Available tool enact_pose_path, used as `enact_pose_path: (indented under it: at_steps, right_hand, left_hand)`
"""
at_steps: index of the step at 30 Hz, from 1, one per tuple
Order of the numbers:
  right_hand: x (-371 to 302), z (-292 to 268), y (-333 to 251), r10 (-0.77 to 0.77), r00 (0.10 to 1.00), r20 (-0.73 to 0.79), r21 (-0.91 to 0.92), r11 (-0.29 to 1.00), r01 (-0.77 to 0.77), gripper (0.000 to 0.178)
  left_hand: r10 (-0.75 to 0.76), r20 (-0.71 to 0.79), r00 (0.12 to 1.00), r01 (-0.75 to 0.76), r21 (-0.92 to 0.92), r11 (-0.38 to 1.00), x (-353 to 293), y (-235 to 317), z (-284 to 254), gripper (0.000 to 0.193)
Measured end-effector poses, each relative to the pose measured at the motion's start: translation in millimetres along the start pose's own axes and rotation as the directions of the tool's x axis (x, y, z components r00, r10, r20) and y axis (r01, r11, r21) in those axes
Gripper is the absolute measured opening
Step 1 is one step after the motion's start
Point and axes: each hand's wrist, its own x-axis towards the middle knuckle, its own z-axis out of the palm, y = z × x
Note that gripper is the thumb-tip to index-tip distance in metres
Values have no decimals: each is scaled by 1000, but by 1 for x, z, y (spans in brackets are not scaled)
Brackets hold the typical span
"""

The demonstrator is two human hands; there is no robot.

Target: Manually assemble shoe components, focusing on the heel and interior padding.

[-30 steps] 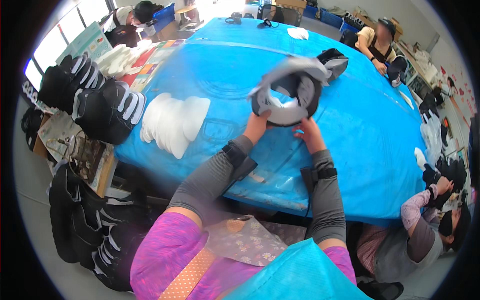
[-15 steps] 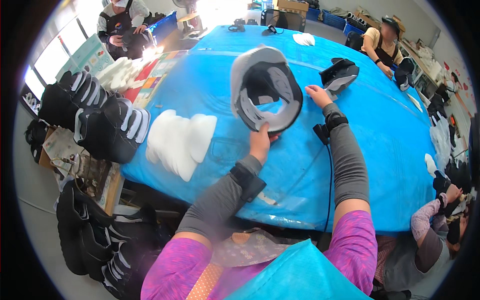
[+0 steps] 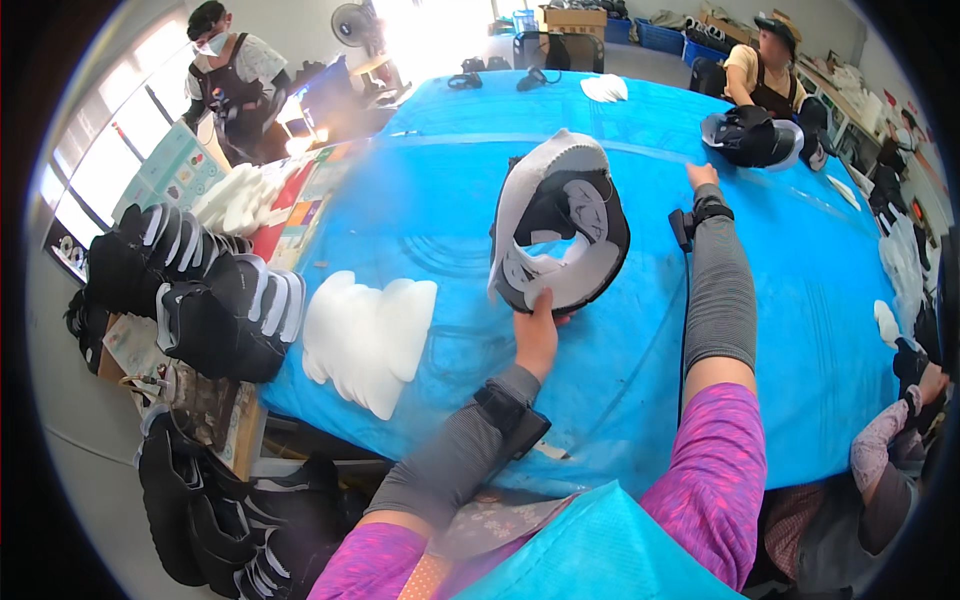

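- Head view: the left hand [image 3: 537, 338] grips the lower rim of a black-and-grey cap [image 3: 590, 278], opening toward the wearer, above the middle of the blue table [image 3: 620, 410].
- The right hand [image 3: 704, 176] is stretched toward the table's far right edge, near a second black cap [image 3: 748, 137]; whether its fingers are spread or closed, I cannot tell.
- Overlapping white pads [image 3: 365, 340] lie near the table's near left corner.
- Stacked black caps [image 3: 215, 330] sit along its left edge.

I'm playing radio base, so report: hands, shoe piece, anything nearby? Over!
Left hand gripping black-and-grey shoe piece. Right hand by second shoe piece, contact unclear. White pads lying left.
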Motion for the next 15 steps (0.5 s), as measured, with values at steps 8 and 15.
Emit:
enact_pose_path:
  at_steps: [8, 15]
  right_hand:
    - [-11, -17, 66, -78, 995, -55, 137, 987, 85, 70]
    - [-113, -53, 84, -345, 925, 158, 248, 921, 301, 52]
  left_hand:
    - [32, 61, 998, -30, -42, 999, -3, 3, 13, 32]
    - [8, 129, 992, -2, -44, 999, 1, 5, -2, 31]
